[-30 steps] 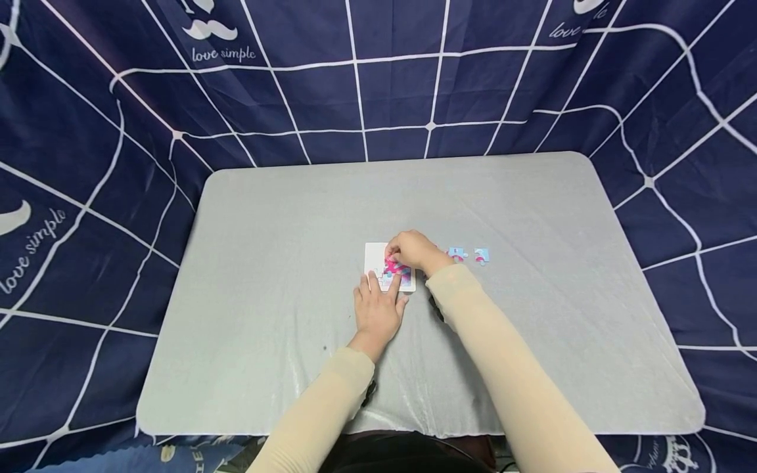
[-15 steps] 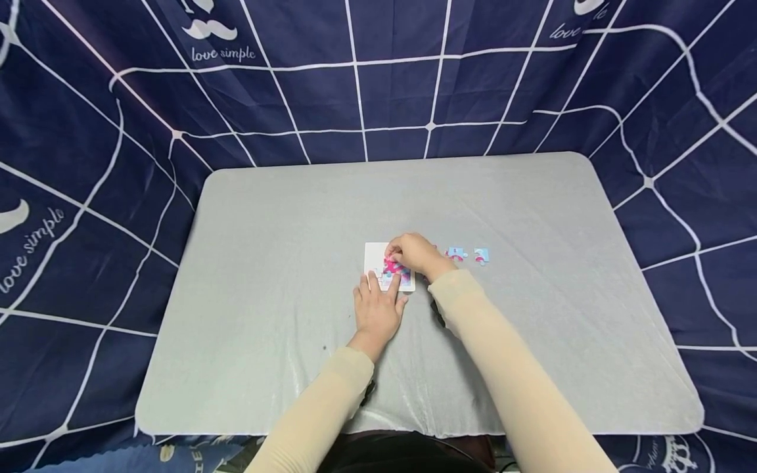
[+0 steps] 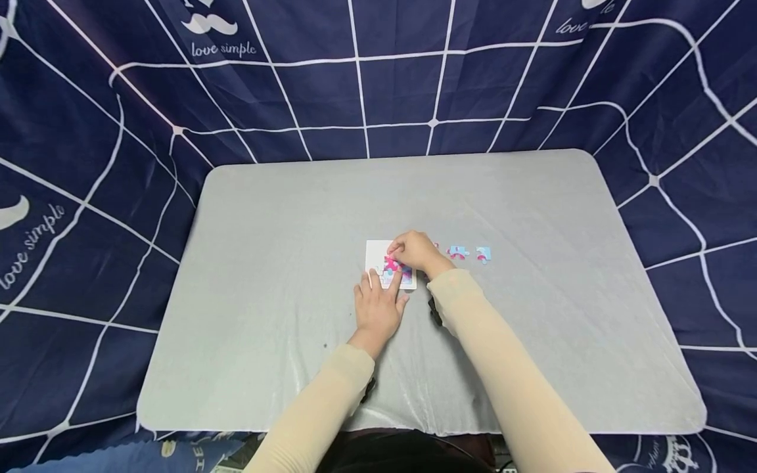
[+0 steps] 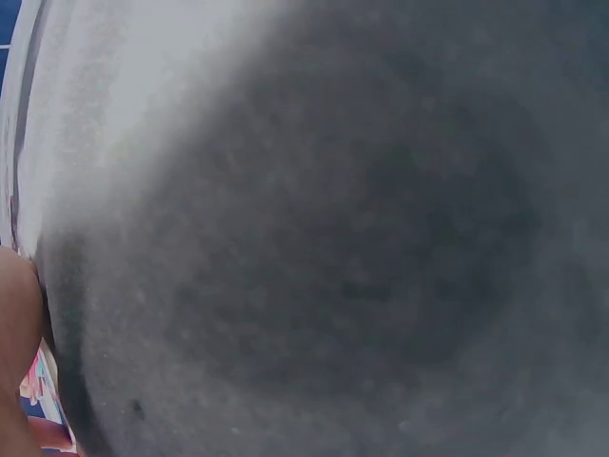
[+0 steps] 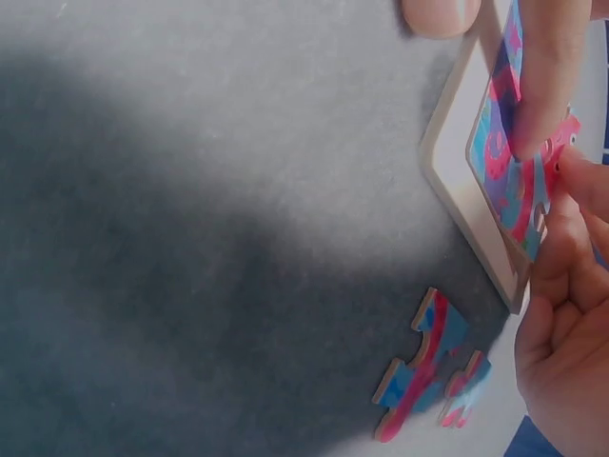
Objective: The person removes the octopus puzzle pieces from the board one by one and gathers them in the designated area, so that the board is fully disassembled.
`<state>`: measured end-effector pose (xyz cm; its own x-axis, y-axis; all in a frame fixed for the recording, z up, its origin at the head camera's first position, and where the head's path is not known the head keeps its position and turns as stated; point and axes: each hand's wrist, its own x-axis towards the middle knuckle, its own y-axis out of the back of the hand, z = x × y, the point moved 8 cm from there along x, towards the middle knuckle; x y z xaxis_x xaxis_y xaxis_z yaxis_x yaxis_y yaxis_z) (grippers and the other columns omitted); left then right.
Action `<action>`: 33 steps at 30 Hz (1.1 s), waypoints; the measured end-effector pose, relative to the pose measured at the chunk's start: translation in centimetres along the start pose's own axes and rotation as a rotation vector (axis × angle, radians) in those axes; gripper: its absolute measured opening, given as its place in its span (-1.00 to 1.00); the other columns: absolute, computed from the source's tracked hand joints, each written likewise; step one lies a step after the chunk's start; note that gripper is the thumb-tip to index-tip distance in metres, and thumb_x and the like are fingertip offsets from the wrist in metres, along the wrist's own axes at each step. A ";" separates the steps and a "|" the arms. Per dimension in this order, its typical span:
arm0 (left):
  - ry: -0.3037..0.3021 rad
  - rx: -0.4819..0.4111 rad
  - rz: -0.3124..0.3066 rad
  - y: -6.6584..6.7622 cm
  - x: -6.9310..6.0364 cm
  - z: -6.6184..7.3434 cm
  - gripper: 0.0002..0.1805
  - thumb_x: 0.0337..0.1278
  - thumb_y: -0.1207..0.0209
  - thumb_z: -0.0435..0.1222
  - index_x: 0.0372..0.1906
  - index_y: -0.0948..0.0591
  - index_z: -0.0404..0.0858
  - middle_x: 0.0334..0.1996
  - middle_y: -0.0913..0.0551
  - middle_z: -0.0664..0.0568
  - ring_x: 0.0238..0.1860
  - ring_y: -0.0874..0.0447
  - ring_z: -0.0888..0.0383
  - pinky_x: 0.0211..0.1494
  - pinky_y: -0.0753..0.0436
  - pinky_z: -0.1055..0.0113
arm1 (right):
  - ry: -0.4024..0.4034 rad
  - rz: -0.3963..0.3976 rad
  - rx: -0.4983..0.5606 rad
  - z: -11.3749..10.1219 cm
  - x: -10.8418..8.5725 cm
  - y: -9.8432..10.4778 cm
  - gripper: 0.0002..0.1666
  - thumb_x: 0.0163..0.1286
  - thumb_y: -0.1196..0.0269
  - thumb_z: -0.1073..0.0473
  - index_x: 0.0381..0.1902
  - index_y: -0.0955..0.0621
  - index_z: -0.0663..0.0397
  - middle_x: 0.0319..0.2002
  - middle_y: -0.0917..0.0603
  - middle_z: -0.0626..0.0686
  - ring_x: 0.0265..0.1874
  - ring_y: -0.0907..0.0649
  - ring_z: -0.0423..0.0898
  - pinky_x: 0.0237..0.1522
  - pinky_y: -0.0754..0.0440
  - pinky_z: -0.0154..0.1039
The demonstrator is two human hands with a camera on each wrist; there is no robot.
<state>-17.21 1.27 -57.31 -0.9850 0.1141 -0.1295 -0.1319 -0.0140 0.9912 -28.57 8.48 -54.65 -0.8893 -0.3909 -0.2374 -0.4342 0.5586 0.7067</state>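
A small white-framed jigsaw puzzle tray (image 3: pixel 372 253) lies mid-table, partly filled with pink, blue and purple pieces in the head view. My left hand (image 3: pixel 377 314) rests at its near edge with fingers stretched out, the index fingertip on the assembled pieces. Over the tray's far right part, my right hand (image 3: pixel 414 253) pinches a pink jigsaw piece (image 5: pixel 568 131) between thumb and fingers. In the right wrist view this piece is tilted up from the picture, its far side hidden. The left wrist view catches only a bit of hand (image 4: pixel 19 352) and tray at its left edge.
Right of the tray lie loose jigsaw pieces, among them a blue and pink one (image 3: pixel 458 252) and another (image 3: pixel 483 254) farther right. A grey cloth covers the table (image 3: pixel 266 263). Dark blue checked curtains (image 3: pixel 390 79) stand around its back and sides.
The right hand stays at the same spot with its fingers shifting slightly on the pink jigsaw piece. The left hand keeps its place. The head view has tilted very slightly.
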 end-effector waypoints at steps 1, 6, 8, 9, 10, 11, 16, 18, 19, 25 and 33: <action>0.001 0.002 -0.003 0.0 0.0 0.0 -0.36 0.33 0.21 0.23 0.47 -0.15 0.22 0.33 -0.21 -0.34 0.34 -0.10 -0.25 0.26 -0.23 -0.10 | -0.001 0.006 0.007 0.0 0.0 0.0 -0.87 0.20 -0.27 0.32 -0.31 -0.74 0.15 -0.34 -0.74 0.04 -0.33 -0.66 -0.05 -0.12 -0.56 -0.13; 0.001 0.000 -0.023 0.1 0.0 -0.1 -0.36 0.33 0.22 0.23 0.47 -0.14 0.22 0.33 -0.20 -0.34 0.35 -0.10 -0.25 0.26 -0.22 -0.11 | 0.000 0.008 0.008 -0.1 0.0 0.1 -0.85 0.19 -0.24 0.36 -0.33 -0.74 0.16 -0.40 -0.74 0.02 -0.42 -0.64 -0.10 -0.20 -0.56 -0.17; -0.001 -0.004 -0.025 0.1 0.0 -0.1 -0.37 0.33 0.20 0.22 0.46 -0.16 0.21 0.33 -0.20 -0.35 0.34 -0.10 -0.26 0.26 -0.22 -0.11 | 0.006 0.007 -0.002 -0.1 0.0 0.1 -0.83 0.19 -0.22 0.37 -0.34 -0.74 0.16 -0.42 -0.74 0.01 -0.45 -0.63 -0.11 -0.20 -0.56 -0.18; -0.001 -0.007 -0.025 0.2 0.0 -0.1 -0.37 0.33 0.20 0.21 0.46 -0.16 0.21 0.33 -0.20 -0.35 0.34 -0.11 -0.26 0.26 -0.23 -0.11 | 0.011 0.007 -0.010 -0.1 0.1 0.1 -0.82 0.19 -0.21 0.38 -0.34 -0.74 0.15 -0.42 -0.74 0.00 -0.46 -0.62 -0.12 -0.19 -0.55 -0.18; 0.000 -0.009 -0.025 0.2 0.0 -0.1 -0.37 0.33 0.19 0.21 0.46 -0.17 0.21 0.33 -0.21 -0.35 0.34 -0.11 -0.26 0.26 -0.23 -0.11 | 0.020 0.006 -0.020 -0.1 0.1 0.1 -0.82 0.19 -0.21 0.37 -0.34 -0.74 0.15 -0.43 -0.74 0.00 -0.46 -0.63 -0.12 -0.18 -0.55 -0.18; 0.001 -0.009 -0.024 0.3 0.1 -0.1 -0.37 0.33 0.18 0.21 0.46 -0.18 0.21 0.32 -0.21 -0.35 0.34 -0.11 -0.26 0.26 -0.23 -0.11 | 0.028 0.005 -0.029 -0.2 0.1 0.1 -0.82 0.19 -0.21 0.37 -0.33 -0.74 0.14 -0.43 -0.74 -0.01 -0.46 -0.63 -0.12 -0.17 -0.55 -0.17; 0.011 -0.005 -0.019 0.3 0.1 -0.1 -0.38 0.32 0.14 0.20 0.44 -0.21 0.21 0.31 -0.22 -0.36 0.33 -0.12 -0.27 0.25 -0.24 -0.11 | 0.058 -0.001 -0.053 -0.4 0.1 0.2 -0.85 0.21 -0.24 0.34 -0.33 -0.74 0.12 -0.44 -0.73 -0.03 -0.43 -0.65 -0.12 -0.14 -0.55 -0.15; 0.011 -0.006 -0.016 0.3 0.1 -0.1 -0.38 0.32 0.13 0.20 0.44 -0.22 0.20 0.31 -0.23 -0.36 0.33 -0.12 -0.27 0.25 -0.24 -0.11 | 0.061 -0.001 -0.056 -0.5 0.0 0.2 -0.85 0.21 -0.23 0.35 -0.34 -0.74 0.12 -0.45 -0.73 -0.04 -0.43 -0.66 -0.12 -0.14 -0.55 -0.16; 0.010 -0.007 -0.014 0.3 0.2 -0.1 -0.38 0.32 0.13 0.19 0.44 -0.23 0.20 0.31 -0.23 -0.36 0.33 -0.12 -0.27 0.24 -0.24 -0.12 | 0.067 0.000 -0.056 -0.6 0.0 0.2 -0.84 0.21 -0.22 0.35 -0.34 -0.73 0.13 -0.46 -0.72 -0.04 -0.44 -0.66 -0.12 -0.14 -0.55 -0.15; 0.006 -0.012 -0.006 0.2 0.2 0.0 -0.39 0.32 0.13 0.19 0.43 -0.24 0.19 0.30 -0.24 -0.36 0.32 -0.14 -0.27 0.23 -0.25 -0.12 | 0.075 0.011 -0.068 -0.8 -0.2 0.3 -0.88 0.24 -0.24 0.35 -0.36 -0.73 0.13 -0.47 -0.71 -0.03 -0.43 -0.65 -0.12 -0.18 -0.56 -0.17; 0.011 -0.020 -0.017 0.2 0.2 -0.2 -0.39 0.34 0.18 0.20 0.44 -0.21 0.21 0.31 -0.22 -0.35 0.33 -0.11 -0.26 0.26 -0.23 -0.12 | 0.015 -0.010 0.000 0.0 -0.3 -0.3 -0.86 0.33 -0.23 0.26 -0.26 -0.71 0.18 -0.35 -0.71 0.05 -0.28 -0.63 -0.02 -0.04 -0.50 -0.10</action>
<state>-17.47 1.13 -57.19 -0.9838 0.1034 -0.1464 -0.1504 -0.0318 0.9881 -28.20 8.38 -54.79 -0.8827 -0.4074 -0.2342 -0.4430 0.5550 0.7041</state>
